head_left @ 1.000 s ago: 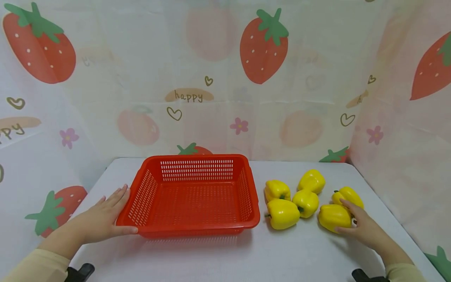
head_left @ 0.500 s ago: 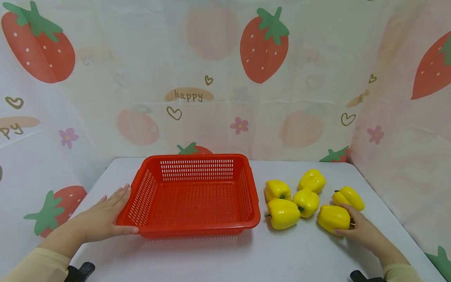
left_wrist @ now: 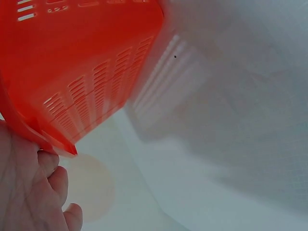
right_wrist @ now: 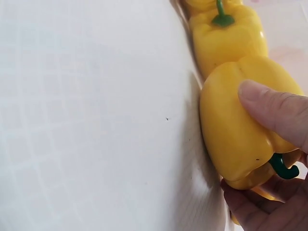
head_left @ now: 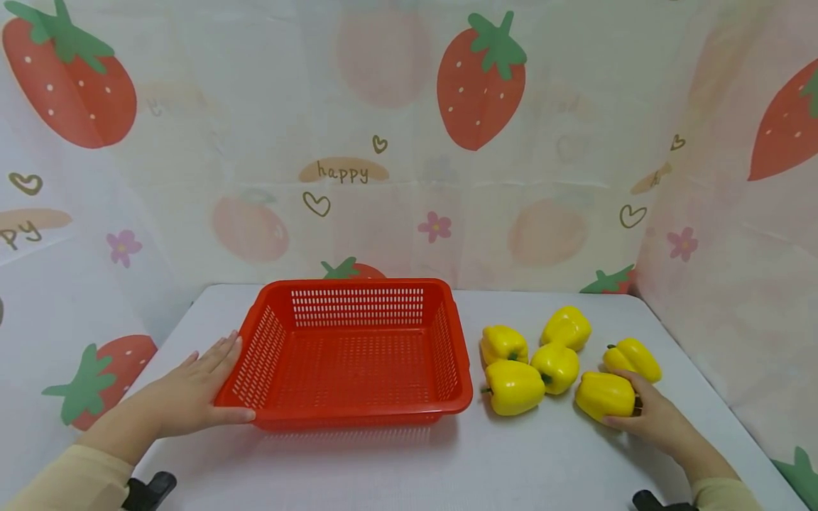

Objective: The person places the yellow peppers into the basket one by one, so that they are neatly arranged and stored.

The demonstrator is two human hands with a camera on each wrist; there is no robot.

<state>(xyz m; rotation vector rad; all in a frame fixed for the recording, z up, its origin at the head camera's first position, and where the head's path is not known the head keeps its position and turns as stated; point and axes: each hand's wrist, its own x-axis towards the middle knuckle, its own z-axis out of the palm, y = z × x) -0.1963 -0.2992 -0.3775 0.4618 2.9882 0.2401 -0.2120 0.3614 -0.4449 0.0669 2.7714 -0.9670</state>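
A red plastic basket [head_left: 358,420] with slotted walls stands left of centre on the white table in the head view. My left hand [head_left: 182,401] rests on its left side, fingers straight along the rim and thumb at the front corner. The left wrist view shows that palm [left_wrist: 24,185] against the basket's edge. Over on the right, my right hand [head_left: 658,419] holds a yellow bell pepper [head_left: 603,394] lying on its side. In the right wrist view the thumb [right_wrist: 279,111] presses its upper side, with fingers beneath, around its green stem [right_wrist: 283,167].
Behind the held one lies another yellow pepper [head_left: 634,358]. Several more yellow peppers [head_left: 513,388] cluster between the basket and my right hand. A patterned strawberry curtain [head_left: 377,92] surrounds the white table [head_left: 358,472] at the back and sides.
My right hand has closed more around the pepper's stem end and shifted slightly left, the pepper with it. The left hand stays at the basket, barely shifted.
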